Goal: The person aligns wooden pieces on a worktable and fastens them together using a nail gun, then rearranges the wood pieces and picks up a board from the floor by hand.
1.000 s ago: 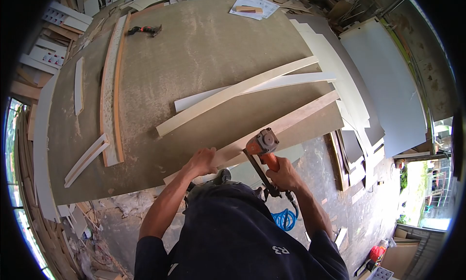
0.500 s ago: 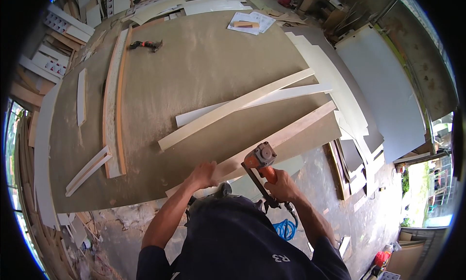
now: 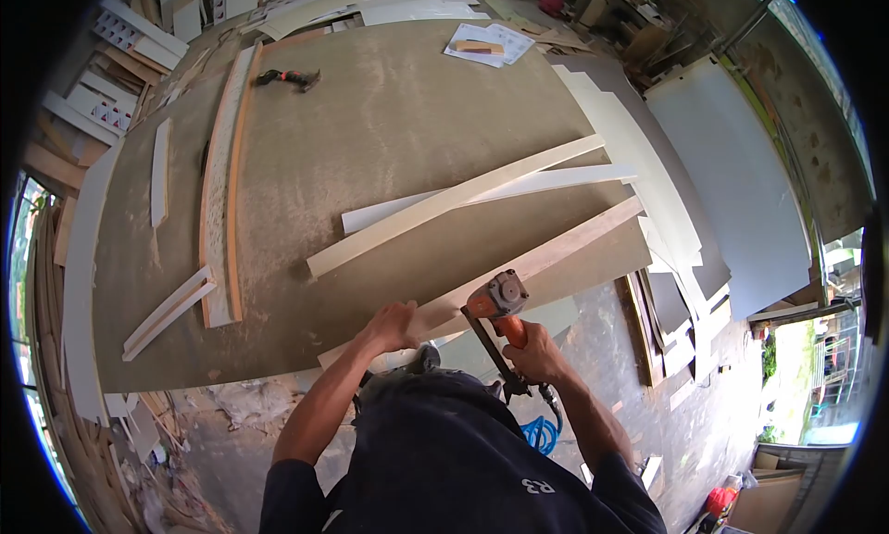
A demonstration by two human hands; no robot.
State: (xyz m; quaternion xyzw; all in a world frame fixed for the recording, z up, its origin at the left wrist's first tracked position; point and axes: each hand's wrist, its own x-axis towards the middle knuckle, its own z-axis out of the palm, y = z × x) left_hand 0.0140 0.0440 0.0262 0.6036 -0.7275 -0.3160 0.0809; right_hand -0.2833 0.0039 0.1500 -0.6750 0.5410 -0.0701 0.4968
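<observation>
My right hand [image 3: 534, 351] is wrapped round the handle of an orange and grey pneumatic nail gun [image 3: 500, 295]. The gun's head rests over a long pale wooden strip [image 3: 556, 249] lying along the near edge of the worktable; exact contact of its nose is hidden. On the same strip, to the left of the gun, my left hand [image 3: 394, 327] grips it with fingers closed over its edge. A blue coiled air hose [image 3: 541, 434] hangs below the gun. Beyond the strip, a pale wooden batten [image 3: 454, 205] lies across a white strip [image 3: 565, 177].
The broad brown worktable [image 3: 370, 117] carries a black and orange power tool [image 3: 289, 78], a long edged panel [image 3: 225, 191], short white strips [image 3: 169, 314] and papers with a wood block [image 3: 480, 47]. Large white sheets [image 3: 732, 182] stand at the right.
The head view has shifted slightly, so the table's things sit a little differently in frame. Both hands and the nail gun keep nearly the same place on the strip.
</observation>
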